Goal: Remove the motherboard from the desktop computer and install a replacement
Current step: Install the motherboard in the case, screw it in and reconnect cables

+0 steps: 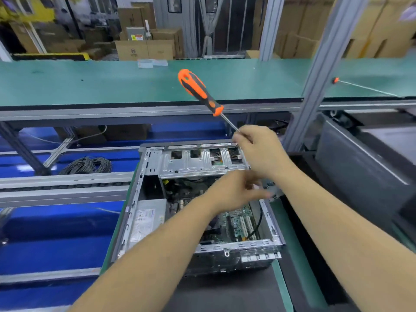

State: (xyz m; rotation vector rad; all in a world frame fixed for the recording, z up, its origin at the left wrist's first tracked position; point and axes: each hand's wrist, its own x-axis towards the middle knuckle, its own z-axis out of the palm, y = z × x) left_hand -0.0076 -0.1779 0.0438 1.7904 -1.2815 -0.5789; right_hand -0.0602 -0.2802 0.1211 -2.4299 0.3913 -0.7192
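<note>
My right hand [262, 152] is curled round the metal shaft of the orange-and-black screwdriver [199, 91], whose handle points up and away from me over the green bench [90, 82]. My left hand [236, 194] reaches across the open desktop case [139, 212], fingers stretched toward its right wall; they are blurred, so I cannot tell whether they hold anything. The motherboard [238, 221] lies inside the case, under my left forearm.
</note>
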